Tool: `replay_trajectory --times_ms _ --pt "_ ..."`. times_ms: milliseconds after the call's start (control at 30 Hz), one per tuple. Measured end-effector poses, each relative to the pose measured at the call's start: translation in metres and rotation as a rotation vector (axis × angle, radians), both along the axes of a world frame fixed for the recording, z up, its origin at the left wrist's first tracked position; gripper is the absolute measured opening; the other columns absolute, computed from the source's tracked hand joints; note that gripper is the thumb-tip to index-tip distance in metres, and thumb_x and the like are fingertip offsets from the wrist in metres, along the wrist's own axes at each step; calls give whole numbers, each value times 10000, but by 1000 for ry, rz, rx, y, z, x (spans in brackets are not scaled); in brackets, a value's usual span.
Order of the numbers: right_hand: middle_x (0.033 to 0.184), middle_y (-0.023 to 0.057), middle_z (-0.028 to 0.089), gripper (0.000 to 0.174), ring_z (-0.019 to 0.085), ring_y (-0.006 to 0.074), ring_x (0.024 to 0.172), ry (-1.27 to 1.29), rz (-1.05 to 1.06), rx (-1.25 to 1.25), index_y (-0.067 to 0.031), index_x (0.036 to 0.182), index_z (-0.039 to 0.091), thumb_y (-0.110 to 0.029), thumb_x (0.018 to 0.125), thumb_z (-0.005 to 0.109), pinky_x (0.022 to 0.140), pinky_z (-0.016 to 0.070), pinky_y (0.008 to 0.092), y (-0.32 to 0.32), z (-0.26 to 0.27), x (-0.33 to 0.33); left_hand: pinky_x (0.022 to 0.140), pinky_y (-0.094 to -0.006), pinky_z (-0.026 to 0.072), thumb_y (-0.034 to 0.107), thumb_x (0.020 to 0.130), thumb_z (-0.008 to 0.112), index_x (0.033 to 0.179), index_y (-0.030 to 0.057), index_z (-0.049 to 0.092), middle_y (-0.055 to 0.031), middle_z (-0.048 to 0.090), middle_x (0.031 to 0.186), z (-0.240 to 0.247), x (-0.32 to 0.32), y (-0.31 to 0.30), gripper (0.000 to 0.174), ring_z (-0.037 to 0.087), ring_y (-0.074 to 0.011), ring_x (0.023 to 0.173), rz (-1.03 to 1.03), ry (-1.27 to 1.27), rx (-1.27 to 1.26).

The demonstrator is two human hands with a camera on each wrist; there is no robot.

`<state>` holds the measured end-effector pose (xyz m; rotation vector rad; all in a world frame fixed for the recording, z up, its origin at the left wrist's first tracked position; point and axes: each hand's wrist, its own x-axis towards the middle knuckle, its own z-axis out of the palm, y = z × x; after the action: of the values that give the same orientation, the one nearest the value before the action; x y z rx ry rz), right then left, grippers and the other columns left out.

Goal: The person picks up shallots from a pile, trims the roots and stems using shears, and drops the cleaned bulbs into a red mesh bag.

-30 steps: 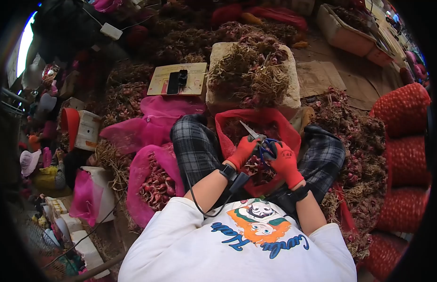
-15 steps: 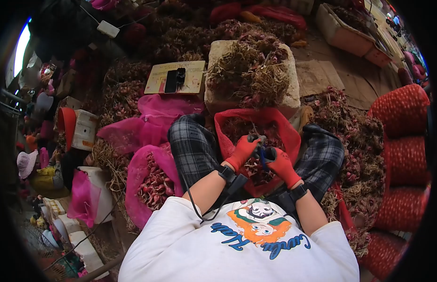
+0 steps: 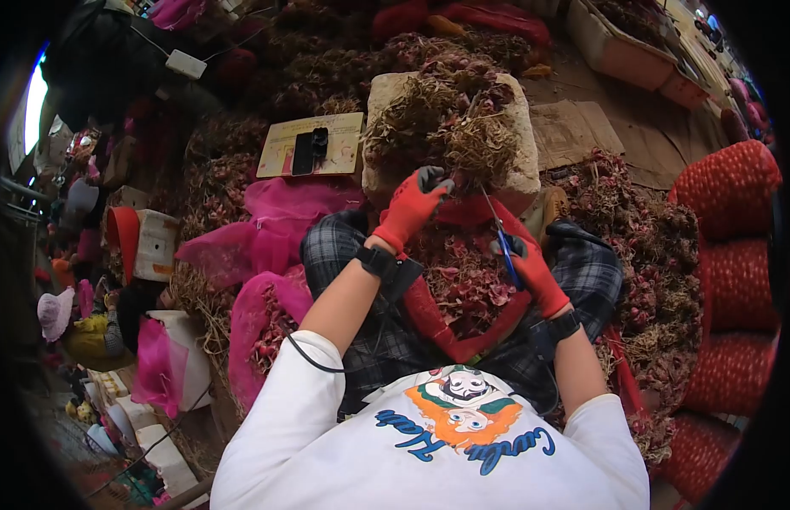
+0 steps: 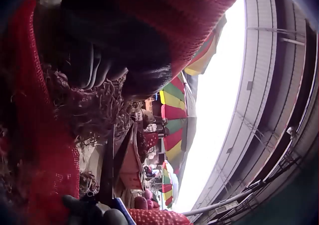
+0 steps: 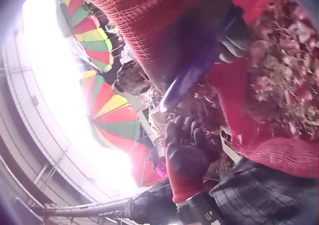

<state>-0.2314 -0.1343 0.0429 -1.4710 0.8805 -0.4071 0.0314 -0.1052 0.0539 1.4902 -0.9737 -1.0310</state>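
My right hand [image 3: 532, 268], in a red glove with dark-coated fingers, grips blue-handled scissors [image 3: 508, 257]. The blades point away toward a foam box, and one blade [image 4: 107, 170] shows large in the left wrist view. At the box's near edge my left hand [image 3: 412, 204], gloved alike, has its fingers curled at dried shallots with long dry stems [image 4: 97, 103]. These belong to or touch the heap [image 3: 471, 127] on the box. Between the knees a red mesh bag [image 3: 429, 316] stands open, with loose shallots [image 3: 467, 285] inside.
The white foam box [image 3: 521, 110] stands just beyond the bag. A phone [image 3: 304, 153] lies on a board [image 3: 348, 140] to its left. Pink mesh bag [image 3: 242, 340] with shallots sits by the left knee. Shallot piles [image 3: 645, 255] and full red sacks [image 3: 726, 191] line the right.
My left hand has moved from beside the scissors, away from the body, to the heap on the box. The right hand has shifted slightly right with the scissors, and more of the bag's contents shows.
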Motion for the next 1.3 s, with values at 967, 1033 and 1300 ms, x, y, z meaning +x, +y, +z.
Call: replay_trajectory --times_ms 967,1033,1300 --pt "603 -37 531 339 441 43 522 -29 -5 299 -77 839 679 -408 770 694 478 353 234 -119 -13 87 733 -308 481 110 768 645 1032 -12 581 -116 657 953 -25 11 -70 297 642 -247 856 50 -426 -2" --pt "593 -36 536 359 437 44 529 -4 -18 197 -44 813 682 -399 763 702 491 364 243 -123 -21 97 754 -326 478 183 781 648 1034 -20 576 -150 651 973 -29 17 -70 332 631 -289 859 46 -451 28" --pt "608 20 569 436 479 68 564 27 -197 -82 18 819 662 -408 740 703 549 409 275 -134 -34 102 658 -307 498 203 824 633 1065 -12 569 -127 666 893 -26 29 -52 329 642 -217 792 104 -93 7"
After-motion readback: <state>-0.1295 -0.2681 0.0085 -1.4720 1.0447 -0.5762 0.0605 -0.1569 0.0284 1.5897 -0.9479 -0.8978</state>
